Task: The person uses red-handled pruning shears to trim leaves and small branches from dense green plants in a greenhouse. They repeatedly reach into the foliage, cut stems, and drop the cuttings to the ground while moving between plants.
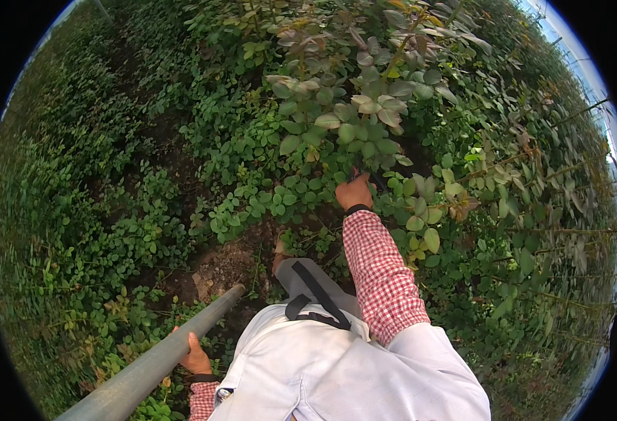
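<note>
My left hand (pixel 197 359) grips a grey metal pole (pixel 142 371) that slants up from the lower left. Its thumb lies against the pole's side. Ahead of my body, my right hand (pixel 354 192) reaches low into leafy rose bushes (pixel 348 131). It is closed around a dark hand tool (pixel 378 182), mostly hidden by the fingers and leaves, so its exact kind is unclear. Red checked sleeve covers (pixel 385 273) are on both forearms. Tall stems with reddish-green leaves rise just beyond the right hand.
Dense low foliage (pixel 77 210) spreads on the left. Long rose stems (pixel 561 230) lean across the right side. Bare brown soil (pixel 221 271) shows beyond the pole's end, near my foot (pixel 279 252). Pale sheeting (pixel 577 58) runs along the far right edge.
</note>
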`<state>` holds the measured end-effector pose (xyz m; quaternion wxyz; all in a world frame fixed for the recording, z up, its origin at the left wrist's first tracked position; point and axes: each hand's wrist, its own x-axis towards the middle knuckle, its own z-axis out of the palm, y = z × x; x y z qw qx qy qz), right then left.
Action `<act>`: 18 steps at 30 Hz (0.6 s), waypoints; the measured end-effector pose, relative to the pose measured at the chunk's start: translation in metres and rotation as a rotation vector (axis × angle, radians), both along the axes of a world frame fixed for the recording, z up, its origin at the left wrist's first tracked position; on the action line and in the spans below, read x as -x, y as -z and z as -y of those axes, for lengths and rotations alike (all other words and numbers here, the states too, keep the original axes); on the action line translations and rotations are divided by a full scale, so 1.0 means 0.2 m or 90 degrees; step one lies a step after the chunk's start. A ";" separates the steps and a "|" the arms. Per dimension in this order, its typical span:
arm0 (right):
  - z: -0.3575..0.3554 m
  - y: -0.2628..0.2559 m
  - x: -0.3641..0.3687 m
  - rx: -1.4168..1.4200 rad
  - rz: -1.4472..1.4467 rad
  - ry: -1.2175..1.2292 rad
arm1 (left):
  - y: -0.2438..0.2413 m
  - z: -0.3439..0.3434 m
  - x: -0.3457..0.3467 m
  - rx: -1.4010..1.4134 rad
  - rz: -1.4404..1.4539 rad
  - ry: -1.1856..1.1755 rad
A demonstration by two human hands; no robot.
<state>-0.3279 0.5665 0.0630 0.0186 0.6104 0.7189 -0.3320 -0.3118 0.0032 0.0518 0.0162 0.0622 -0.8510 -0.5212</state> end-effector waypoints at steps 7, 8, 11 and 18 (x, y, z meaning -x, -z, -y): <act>-0.01 0.13 -0.10 -0.140 -0.029 -0.003 | 0.01 0.01 0.01 0.015 -0.033 0.013; 0.01 0.14 -0.11 -0.123 -0.051 -0.022 | 0.02 0.00 0.01 0.021 -0.041 0.014; 0.18 0.19 -0.18 -0.021 -0.155 -0.032 | 0.02 0.01 0.03 0.034 -0.031 0.010; 0.59 0.38 -0.81 0.122 -0.205 -0.011 | 0.10 0.07 0.05 0.026 -0.054 -0.003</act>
